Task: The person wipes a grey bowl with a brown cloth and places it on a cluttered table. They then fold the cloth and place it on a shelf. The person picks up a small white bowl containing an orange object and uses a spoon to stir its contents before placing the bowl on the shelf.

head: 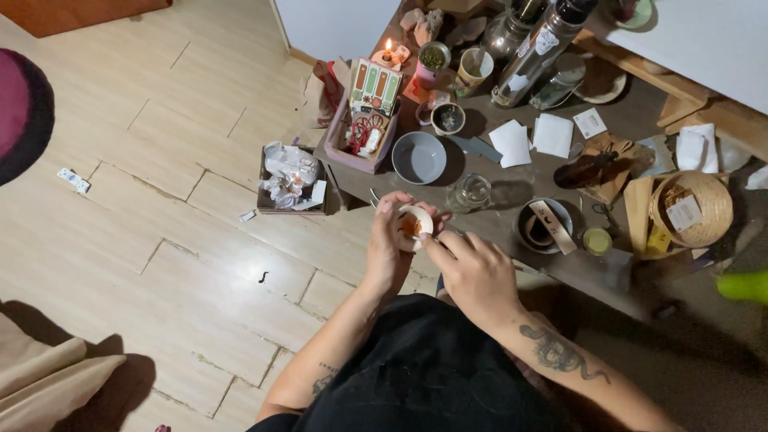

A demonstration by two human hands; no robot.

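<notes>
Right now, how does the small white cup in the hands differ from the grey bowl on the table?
The small white cup is held in the left hand; the wide grey bowl rests on the dark table. The cup is smaller and shows something orange inside; the bowl looks empty. Both are round and open-topped.

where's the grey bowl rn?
Head view, upper middle: the grey bowl sits on the table beside the pink box, just above the left hand.

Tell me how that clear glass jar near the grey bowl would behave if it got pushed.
The clear glass jar looks smooth, so it would probably slide on the dark table rather than grip. It sits squat and upright, so tipping seems unlikely. Being glass, it is probably fragile; it stands close to the table's near edge.
</notes>
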